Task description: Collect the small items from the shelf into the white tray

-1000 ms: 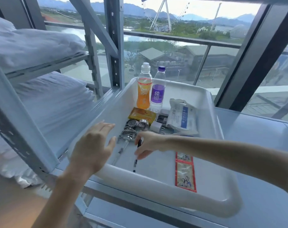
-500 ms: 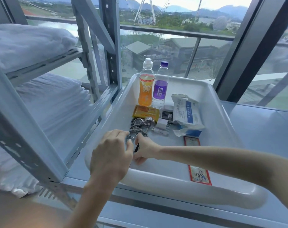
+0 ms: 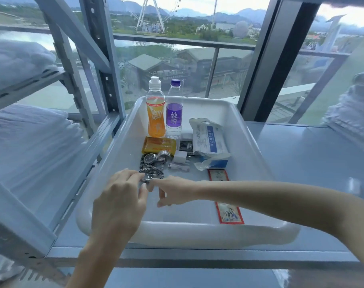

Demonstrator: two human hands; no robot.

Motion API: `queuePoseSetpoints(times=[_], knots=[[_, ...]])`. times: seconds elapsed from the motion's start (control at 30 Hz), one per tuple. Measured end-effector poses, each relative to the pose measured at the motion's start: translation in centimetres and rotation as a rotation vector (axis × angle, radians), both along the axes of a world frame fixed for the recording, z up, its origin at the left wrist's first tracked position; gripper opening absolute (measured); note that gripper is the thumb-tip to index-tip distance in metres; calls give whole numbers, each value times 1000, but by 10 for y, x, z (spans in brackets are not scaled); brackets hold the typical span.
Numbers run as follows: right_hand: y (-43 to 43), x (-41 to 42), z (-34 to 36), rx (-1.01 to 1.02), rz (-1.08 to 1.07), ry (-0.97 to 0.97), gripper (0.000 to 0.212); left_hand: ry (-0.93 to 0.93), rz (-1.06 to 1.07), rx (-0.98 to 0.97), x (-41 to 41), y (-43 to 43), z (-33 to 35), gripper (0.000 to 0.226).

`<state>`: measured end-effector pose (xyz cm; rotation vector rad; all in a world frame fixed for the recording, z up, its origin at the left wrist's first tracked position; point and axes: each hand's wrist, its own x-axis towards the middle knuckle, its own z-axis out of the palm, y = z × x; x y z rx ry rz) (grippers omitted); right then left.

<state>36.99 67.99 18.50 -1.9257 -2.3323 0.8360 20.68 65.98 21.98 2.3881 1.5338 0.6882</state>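
white tray (image 3: 249,142) sits on the grey shelf (image 3: 301,163), holding two bottles (image 3: 155,115), a watch (image 3: 150,157) and a chain (image 3: 154,171). left hand (image 3: 120,204) and right hand (image 3: 175,191) meet above it, curled fingertips at the chain; i cannot tell whether either grip pinches it.

**Near tray floor open, far half crowded**

The left hand (image 3: 118,202) and right hand (image 3: 172,192) meet over the middle of the tray (image 3: 187,231). Behind them, watches (image 3: 154,159), a packet (image 3: 208,140) and bottles (image 3: 155,113) crowd the floor. A card strip (image 3: 229,206) lines the right side. Bare floor lies along the near rim. The shelf post (image 3: 106,65) bounds the left.
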Motion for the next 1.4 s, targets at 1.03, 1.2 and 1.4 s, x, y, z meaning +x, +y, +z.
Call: queuePoseSetpoints(times=[1.03, 1.2, 1.4], knots=[[-523, 373, 22, 429, -960, -210, 15, 423, -486, -60, 288, -256, -58, 66], [-536, 388, 2, 428, -1000, -172, 15, 326, -671, -14, 349, -293, -64, 63], [-546, 420, -17, 399, -1073, -142, 17, 253, -794, -26, 413, -308, -90, 60]])
